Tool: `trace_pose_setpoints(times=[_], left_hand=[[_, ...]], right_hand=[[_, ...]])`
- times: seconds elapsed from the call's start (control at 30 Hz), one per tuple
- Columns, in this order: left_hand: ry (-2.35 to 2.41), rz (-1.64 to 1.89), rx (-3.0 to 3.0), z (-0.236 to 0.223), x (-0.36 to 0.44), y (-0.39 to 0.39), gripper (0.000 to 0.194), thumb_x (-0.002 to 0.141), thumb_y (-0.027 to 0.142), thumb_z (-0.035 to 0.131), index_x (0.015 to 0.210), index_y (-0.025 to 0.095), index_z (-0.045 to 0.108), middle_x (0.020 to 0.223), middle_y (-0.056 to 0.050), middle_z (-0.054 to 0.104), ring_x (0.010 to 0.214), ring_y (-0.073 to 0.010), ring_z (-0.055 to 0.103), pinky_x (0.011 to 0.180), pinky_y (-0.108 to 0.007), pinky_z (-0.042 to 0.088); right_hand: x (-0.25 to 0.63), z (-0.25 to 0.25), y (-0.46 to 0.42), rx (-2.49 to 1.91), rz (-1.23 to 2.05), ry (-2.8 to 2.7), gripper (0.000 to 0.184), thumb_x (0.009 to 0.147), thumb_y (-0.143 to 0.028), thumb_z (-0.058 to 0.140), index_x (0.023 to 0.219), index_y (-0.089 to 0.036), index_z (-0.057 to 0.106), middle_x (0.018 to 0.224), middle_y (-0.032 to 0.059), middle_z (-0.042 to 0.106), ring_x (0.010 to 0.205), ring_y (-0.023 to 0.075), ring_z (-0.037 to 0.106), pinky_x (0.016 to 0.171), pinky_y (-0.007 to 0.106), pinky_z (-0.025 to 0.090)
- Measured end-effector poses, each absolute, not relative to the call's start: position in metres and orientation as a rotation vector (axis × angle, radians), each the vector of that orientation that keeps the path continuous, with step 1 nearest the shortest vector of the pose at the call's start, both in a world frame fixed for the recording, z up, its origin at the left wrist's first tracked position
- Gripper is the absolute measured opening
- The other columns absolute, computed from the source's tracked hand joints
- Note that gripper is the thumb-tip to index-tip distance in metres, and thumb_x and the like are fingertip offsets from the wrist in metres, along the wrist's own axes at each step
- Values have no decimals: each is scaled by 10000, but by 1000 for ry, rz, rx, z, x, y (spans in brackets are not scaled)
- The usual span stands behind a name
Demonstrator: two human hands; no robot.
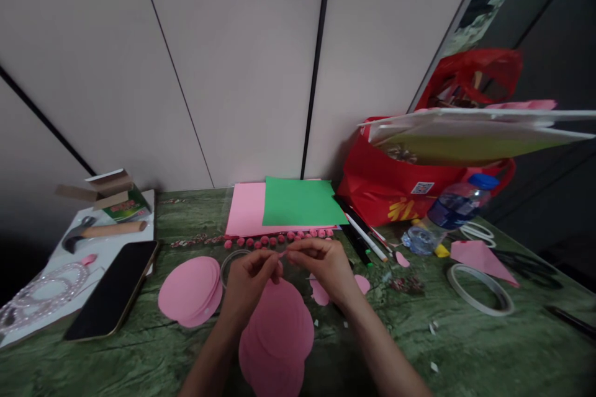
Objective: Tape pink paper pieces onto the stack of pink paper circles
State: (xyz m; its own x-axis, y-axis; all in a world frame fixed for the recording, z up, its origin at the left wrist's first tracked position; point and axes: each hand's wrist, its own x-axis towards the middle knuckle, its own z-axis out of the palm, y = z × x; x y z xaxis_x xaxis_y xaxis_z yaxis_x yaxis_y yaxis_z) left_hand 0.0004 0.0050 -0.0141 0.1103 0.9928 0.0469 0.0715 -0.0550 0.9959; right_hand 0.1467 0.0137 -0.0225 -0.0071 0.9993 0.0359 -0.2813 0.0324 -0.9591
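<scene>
I have a small pink piece [281, 255] between my fingertips, in front of me at twelve o'clock; it looks thin and fiddly, which I take to be why both hands are drawn in so close. My left hand [251, 276] is curled, thumb against forefinger in a closed pinch, and my right hand [328, 263] meets it from the three o'clock side, its thumb and forefinger nearly shut as well; the tips are so close that I can't tell whether they touch, nor exactly how each one grips the piece. Toward six o'clock from my hands lie overlapping pink rounds [279, 335], probably kept there for easy reach, while a second pile of rounds [189, 290] sits between eight and nine, apart from the first. Just beyond my fingers, at twelve, small reddish balls [264, 240] run in a row, perhaps lined up to stop them scattering. The green sheet [302, 201] lies over pink paper [246, 208] between twelve and one, and the pens [365, 236] lie between two and three. Just past three on the topabletop rests a tape roll [498, 312], seemingly set aside to leave my fingers room.
</scene>
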Motion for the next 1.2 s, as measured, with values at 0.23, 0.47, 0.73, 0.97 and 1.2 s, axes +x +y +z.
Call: trace_pose_setpoints(times=[0.23, 0.47, 0.73, 0.97, 1.2], left_hand=[[1133, 1149, 1358, -19, -2, 6, 160, 754, 258, 582, 648, 148, 630, 549, 21, 588, 500, -87, 524, 515, -192, 413], [1157, 1146, 1357, -16, 0, 5, 163, 746, 265, 583, 651, 142, 632, 552, 7, 589, 502, -104, 526, 510, -209, 418], [1188, 1124, 1384, -15, -1, 5, 203, 737, 318, 591, 646, 140, 630, 549, -10, 597, 507, -122, 533, 508, -224, 420], [1187, 1120, 1368, -17, -1, 6, 212, 732, 333, 601, 643, 144, 632, 553, -5, 605, 506, -115, 533, 512, -220, 420], [1187, 1122, 1372, -15, -1, 6, 220, 733, 332, 598, 642, 135, 633, 550, -14, 599, 507, -118, 529, 508, -220, 416]], right_hand=[[146, -20, 14, -954, 1280, -1070, 153, 562, -246, 745, 704, -194, 720, 806, 55, 729, 645, 164, 665, 659, 301, 544], [146, -22, 15, -978, 1275, -1079, 165, 551, -272, 751, 675, -172, 705, 628, 27, 703, 564, 147, 637, 582, 268, 525], [148, -19, 14, -1006, 1275, -1065, 177, 497, -262, 782, 592, -161, 672, 509, 0, 644, 466, 122, 573, 481, 234, 474], [147, -18, 14, -978, 1236, -1073, 158, 568, -272, 746, 691, -178, 714, 629, 24, 693, 574, 149, 624, 588, 271, 508], [147, -20, 14, -979, 1253, -1078, 153, 587, -269, 726, 710, -180, 709, 616, 22, 688, 566, 151, 625, 587, 279, 505]])
